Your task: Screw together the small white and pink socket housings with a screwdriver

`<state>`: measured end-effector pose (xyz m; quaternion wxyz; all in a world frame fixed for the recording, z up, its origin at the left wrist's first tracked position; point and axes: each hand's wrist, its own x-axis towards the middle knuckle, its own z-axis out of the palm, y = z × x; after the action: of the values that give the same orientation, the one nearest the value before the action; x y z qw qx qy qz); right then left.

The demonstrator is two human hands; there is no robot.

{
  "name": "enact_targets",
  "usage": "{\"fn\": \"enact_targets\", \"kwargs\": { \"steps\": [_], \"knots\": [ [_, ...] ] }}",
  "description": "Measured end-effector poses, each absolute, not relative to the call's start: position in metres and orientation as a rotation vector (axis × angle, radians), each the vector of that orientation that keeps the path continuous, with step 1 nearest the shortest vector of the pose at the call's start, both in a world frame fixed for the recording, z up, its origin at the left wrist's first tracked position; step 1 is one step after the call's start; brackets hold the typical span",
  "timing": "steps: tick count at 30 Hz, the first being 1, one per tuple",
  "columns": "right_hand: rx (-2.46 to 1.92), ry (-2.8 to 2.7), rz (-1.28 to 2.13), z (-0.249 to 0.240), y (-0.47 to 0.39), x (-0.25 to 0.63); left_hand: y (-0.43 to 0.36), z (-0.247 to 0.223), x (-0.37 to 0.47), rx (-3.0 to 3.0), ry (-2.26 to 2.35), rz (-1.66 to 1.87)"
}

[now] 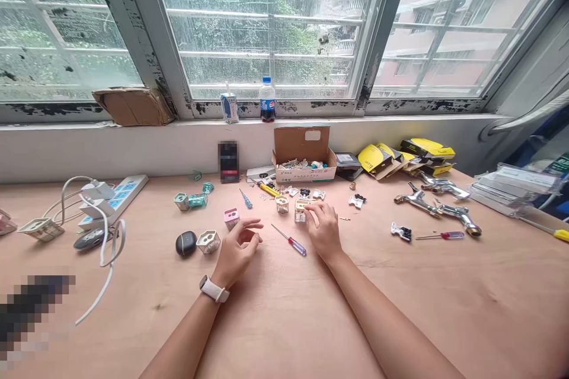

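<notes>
My right hand [323,228] has its bent fingers at the right side of a yellow-topped two-hole pencil sharpener [300,211] standing on the table; the thumb is partly hidden. A similar yellow sharpener [282,205] stands just left of it. My left hand [240,249], with a watch on the wrist, hovers low over the table with fingers loosely apart and nothing in them. Behind its fingers is a pink sharpener [231,217], and to its left a cream one [208,241]. Between the hands lies a purple-handled screwdriver [290,240].
An open carton [306,174] of small parts stands at the back. Loose black and white pieces [319,194] lie before it. Metal taps [457,216] and another screwdriver [440,236] are on the right. At left are a power strip [120,198] with cables and a black case [185,244].
</notes>
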<state>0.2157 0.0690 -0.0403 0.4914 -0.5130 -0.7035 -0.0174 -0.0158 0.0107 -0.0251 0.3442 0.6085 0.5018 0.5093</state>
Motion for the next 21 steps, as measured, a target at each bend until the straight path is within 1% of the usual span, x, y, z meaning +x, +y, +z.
{"fn": "enact_targets", "kwargs": {
  "steps": [15,21],
  "knots": [
    [-1.25,-1.707,-0.013,-0.0413,0.0708,0.2159,0.0082,-0.0219,-0.0142,1.583,1.331,1.316],
    [-1.34,-1.84,-0.056,-0.0454,0.0706,0.2133,0.0075,-0.0213,-0.0135,1.587,1.336,1.297]
  ]
}}
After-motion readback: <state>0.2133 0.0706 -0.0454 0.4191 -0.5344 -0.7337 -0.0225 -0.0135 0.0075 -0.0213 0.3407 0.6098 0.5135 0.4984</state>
